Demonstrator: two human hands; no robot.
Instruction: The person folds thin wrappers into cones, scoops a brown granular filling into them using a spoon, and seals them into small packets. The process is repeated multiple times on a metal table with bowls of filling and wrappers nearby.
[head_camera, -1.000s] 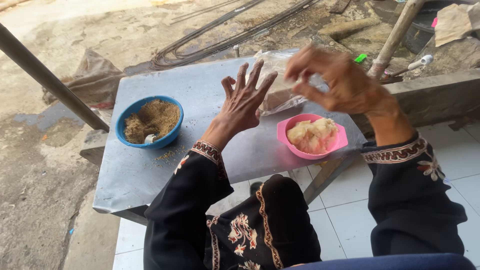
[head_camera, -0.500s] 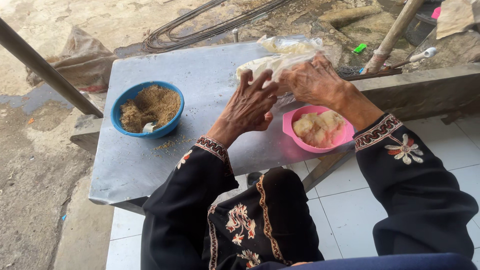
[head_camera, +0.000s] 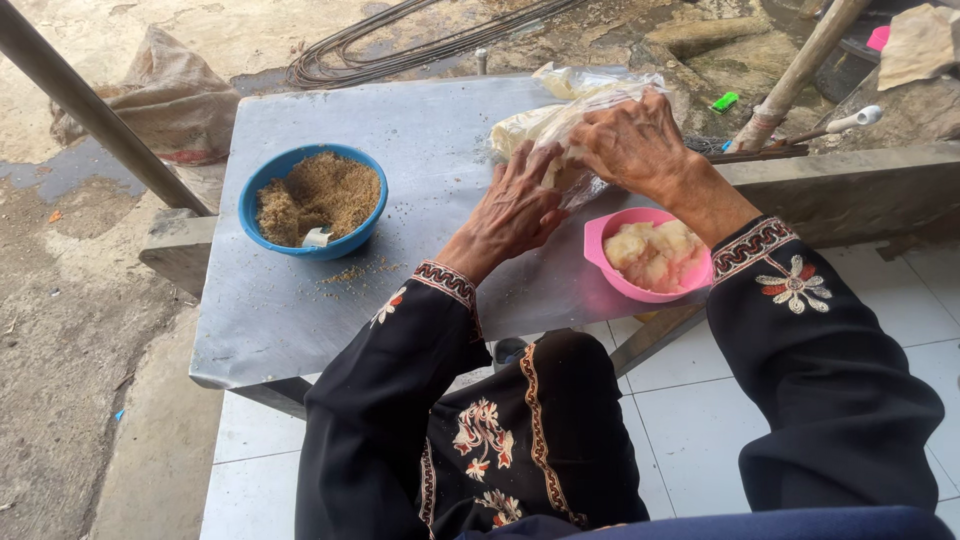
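The clear plastic bag (head_camera: 570, 115) lay near the grey table's (head_camera: 300, 300) far edge, its pale contents blurred. The right hand (head_camera: 635, 145) clutched its top; the left hand (head_camera: 515, 210) pressed its near side, fingertips hidden. Bare tabletop lay between the blue bowl (head_camera: 312, 200) and pink bowl (head_camera: 650, 255).

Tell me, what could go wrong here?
The pink bowl sits at the table edge, close to the right hand and its sleeve; a nudge might tip it off. Both hands grip the plastic bag, left hand below; it could tear or spill.
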